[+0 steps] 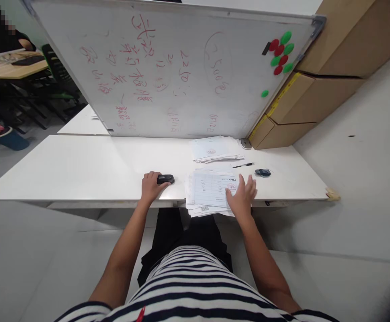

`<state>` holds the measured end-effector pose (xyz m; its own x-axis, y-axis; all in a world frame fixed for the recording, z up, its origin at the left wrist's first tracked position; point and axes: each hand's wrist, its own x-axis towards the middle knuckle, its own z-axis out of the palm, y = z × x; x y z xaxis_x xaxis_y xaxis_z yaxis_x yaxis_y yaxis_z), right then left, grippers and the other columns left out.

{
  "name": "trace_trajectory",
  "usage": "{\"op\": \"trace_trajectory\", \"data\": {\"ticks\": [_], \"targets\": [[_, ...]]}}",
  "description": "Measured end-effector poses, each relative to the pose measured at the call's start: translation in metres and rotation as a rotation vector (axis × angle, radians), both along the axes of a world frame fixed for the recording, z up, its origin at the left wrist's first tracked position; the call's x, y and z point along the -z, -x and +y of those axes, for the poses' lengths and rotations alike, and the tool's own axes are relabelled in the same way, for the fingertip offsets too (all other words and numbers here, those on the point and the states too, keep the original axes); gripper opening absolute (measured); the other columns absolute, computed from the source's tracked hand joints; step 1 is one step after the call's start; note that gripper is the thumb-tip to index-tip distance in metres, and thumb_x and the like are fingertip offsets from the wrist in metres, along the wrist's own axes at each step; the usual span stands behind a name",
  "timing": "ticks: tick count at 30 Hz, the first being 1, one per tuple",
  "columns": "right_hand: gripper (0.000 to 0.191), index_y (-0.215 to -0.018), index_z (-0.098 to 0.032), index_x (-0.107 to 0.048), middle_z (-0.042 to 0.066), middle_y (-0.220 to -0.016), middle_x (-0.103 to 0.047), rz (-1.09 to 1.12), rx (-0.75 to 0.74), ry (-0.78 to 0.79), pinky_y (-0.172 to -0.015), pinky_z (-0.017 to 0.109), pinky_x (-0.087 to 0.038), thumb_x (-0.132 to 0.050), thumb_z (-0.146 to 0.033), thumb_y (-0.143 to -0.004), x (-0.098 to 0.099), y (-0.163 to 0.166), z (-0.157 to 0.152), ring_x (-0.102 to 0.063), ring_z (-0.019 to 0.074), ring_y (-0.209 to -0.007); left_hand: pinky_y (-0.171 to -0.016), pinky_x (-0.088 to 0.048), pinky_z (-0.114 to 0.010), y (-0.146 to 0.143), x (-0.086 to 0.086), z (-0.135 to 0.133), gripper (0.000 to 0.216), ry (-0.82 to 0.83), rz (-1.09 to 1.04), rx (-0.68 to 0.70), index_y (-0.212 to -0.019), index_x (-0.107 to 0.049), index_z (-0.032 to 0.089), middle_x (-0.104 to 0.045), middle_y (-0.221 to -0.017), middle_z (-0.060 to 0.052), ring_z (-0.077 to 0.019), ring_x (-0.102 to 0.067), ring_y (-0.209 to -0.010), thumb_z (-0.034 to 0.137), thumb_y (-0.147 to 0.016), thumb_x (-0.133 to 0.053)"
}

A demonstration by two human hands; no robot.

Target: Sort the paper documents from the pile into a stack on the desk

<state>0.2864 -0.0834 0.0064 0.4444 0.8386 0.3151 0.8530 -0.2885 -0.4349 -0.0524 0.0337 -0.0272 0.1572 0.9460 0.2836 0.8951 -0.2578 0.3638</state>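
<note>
White sheets with a pale blue slip on top made up the paper stack (210, 190), which lay at the near edge of the table and hung slightly over it, straight in front of the person. The top slip's longer side ran roughly left to right, across the line of the body, and the sheets beneath were fanned a little out of square. The stack sat between the two hands, with the right hand (242, 199) clearly the nearer: it was open, fingers spread toward the far side, the thumb at the slip's right edge. Whether that thumb pressed down or only hovered, I could not tell; the hand had nothing gripped. To the left of the stack, and apart from it, the left hand (150, 187) was curled around the left end of a small black object (165, 179), probably a stapler, whose long axis pointed rightward at the papers. Its free end stopped just beside the stack's left edge, a narrow strip of bare table showing between them. Just beyond lay a second pile of papers (211, 151), with a pen (243, 165) and a small dark item (263, 172) to the right. Farther out, a whiteboard (195, 117) stood along the back of the white table (80, 165), next to stacked cardboard boxes (332, 96).
</note>
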Motion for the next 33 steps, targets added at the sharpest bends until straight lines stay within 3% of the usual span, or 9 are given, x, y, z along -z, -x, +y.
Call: {"op": "trace_trajectory", "data": {"ticks": [5, 8, 11, 15, 21, 24, 29, 33], "targets": [[0.052, -0.141, -0.017, -0.037, 0.014, -0.152, -0.030, -0.017, -0.349, 0.102, -0.113, 0.045, -0.020, -0.034, -0.039, -0.094, -0.018, 0.000, 0.111, -0.018, 0.0265, -0.142, -0.085, -0.040, -0.039, -0.002, 0.001, 0.003, 0.044, 0.010, 0.003, -0.013, -0.102, -0.058, 0.024, -0.059, -0.103, -0.008, -0.0285, -0.050, -0.101, 0.055, -0.073, -0.067], [0.067, -0.147, -0.015, -0.026, 0.017, -0.156, -0.021, -0.027, -0.413, 0.305, -0.112, 0.049, -0.019, -0.043, -0.049, -0.091, -0.013, 0.007, 0.173, -0.015, 0.0308, -0.143, -0.085, -0.040, -0.039, -0.004, 0.000, 0.002, 0.046, 0.024, -0.023, -0.025, -0.103, -0.058, 0.024, -0.059, -0.105, -0.008, -0.0287, -0.050, -0.103, 0.055, -0.072, -0.068], [0.083, -0.147, -0.015, -0.026, 0.021, -0.156, -0.019, -0.092, -0.481, 0.469, -0.109, 0.056, -0.017, -0.055, -0.058, -0.083, 0.000, 0.010, 0.203, -0.016, 0.0367, -0.142, -0.085, -0.040, -0.039, -0.004, 0.000, -0.001, 0.046, 0.026, -0.040, -0.028, -0.104, -0.059, 0.024, -0.059, -0.104, -0.008, -0.0283, -0.049, -0.103, 0.054, -0.072, -0.069], [0.083, -0.143, -0.013, -0.034, 0.023, -0.153, -0.024, -0.146, -0.537, 0.465, -0.107, 0.054, -0.022, -0.058, -0.062, -0.080, 0.010, 0.005, 0.205, -0.021, 0.0382, -0.140, -0.084, -0.041, -0.038, -0.002, 0.001, -0.002, 0.045, 0.010, -0.044, -0.013, -0.104, -0.058, 0.024, -0.059, -0.104, -0.008, -0.0278, -0.049, -0.103, 0.054, -0.073, -0.068], [0.082, -0.145, -0.015, -0.034, 0.021, -0.154, -0.025, -0.084, -0.606, 0.536, -0.106, 0.046, -0.027, -0.044, -0.070, -0.085, -0.006, -0.006, 0.202, -0.027, 0.0364, -0.139, -0.086, -0.040, -0.040, -0.001, 0.001, 0.001, 0.045, 0.024, -0.030, -0.026, -0.104, -0.059, 0.024, -0.059, -0.105, -0.008, -0.0287, -0.049, -0.103, 0.053, -0.071, -0.070], [0.074, -0.145, -0.015, -0.034, 0.020, -0.153, -0.029, -0.078, -0.595, 0.536, -0.104, 0.043, -0.029, -0.038, -0.064, -0.090, -0.010, -0.007, 0.204, -0.030, 0.0345, -0.138, -0.086, -0.040, -0.039, -0.002, 0.000, 0.001, 0.045, 0.025, -0.029, -0.022, -0.105, -0.058, 0.024, -0.059, -0.106, -0.008, -0.0287, -0.049, -0.104, 0.052, -0.072, -0.070], [0.068, -0.142, -0.009, -0.034, 0.021, -0.146, -0.040, -0.132, -0.547, 0.445, -0.101, 0.039, -0.032, -0.049, -0.050, -0.091, -0.001, -0.006, 0.199, -0.039, 0.0333, -0.131, -0.086, -0.040, -0.038, -0.002, 0.000, 0.000, 0.045, 0.014, -0.034, -0.018, -0.105, -0.058, 0.023, -0.059, -0.105, -0.007, -0.0275, -0.049, -0.103, 0.053, -0.072, -0.069], [0.068, -0.139, -0.011, -0.038, 0.019, -0.136, -0.051, -0.174, -0.556, 0.405, -0.094, 0.037, -0.037, -0.054, -0.052, -0.088, 0.002, -0.010, 0.196, -0.050, 0.0321, -0.118, -0.086, -0.040, -0.039, -0.003, 0.000, 0.000, 0.045, 0.033, -0.023, -0.026, -0.106, -0.057, 0.024, -0.058, -0.107, -0.008, -0.0282, -0.048, -0.104, 0.053, -0.074, -0.068]]}}
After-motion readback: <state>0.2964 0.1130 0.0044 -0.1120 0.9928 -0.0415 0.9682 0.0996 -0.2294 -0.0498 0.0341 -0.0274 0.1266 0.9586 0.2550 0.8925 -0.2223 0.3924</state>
